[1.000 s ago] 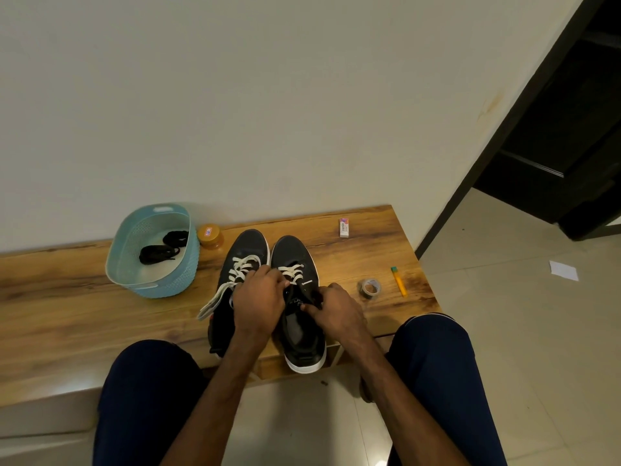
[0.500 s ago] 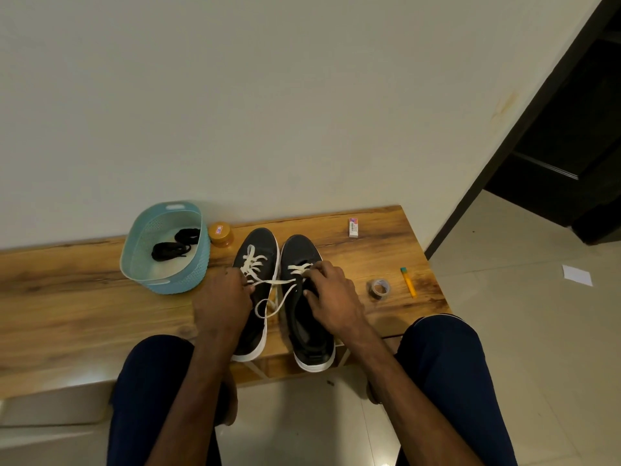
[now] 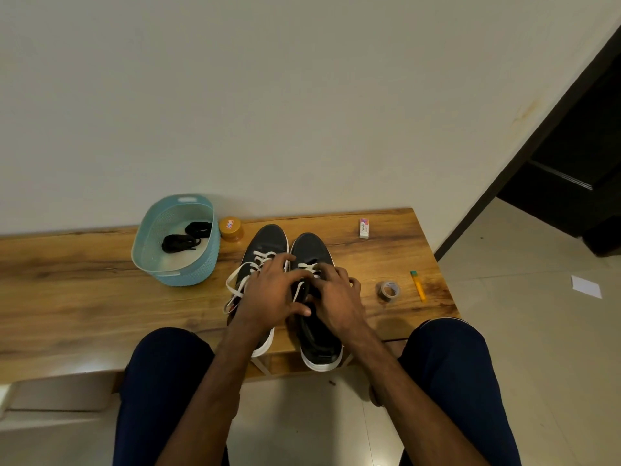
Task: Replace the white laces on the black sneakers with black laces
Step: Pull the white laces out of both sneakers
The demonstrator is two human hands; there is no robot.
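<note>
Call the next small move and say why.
Probably pull the next white lace crossing out of the eyelets of the right sneaker. The left hand and right hand are at its lacing, white rows still cross near its toe, and the black laces lie unused in the basket.

On the worktop [image 3: 84, 280] the left sneaker [image 3: 268, 240] and the right sneaker [image 3: 311, 247] lie side by side, toes toward the wall and heels at the front edge, with the left hand [image 3: 268, 294] and the right hand [image 3: 336, 297] on top of them. To their left stands a basket [image 3: 188, 274] with spare laces [image 3: 181, 242] inside, and a jar [image 3: 231, 228] is just beside its right side. To their right an eraser [image 3: 364, 228] lies near the back edge, and a tape roll [image 3: 388, 290] and a marker [image 3: 418, 285] lie nearer the front.
</note>
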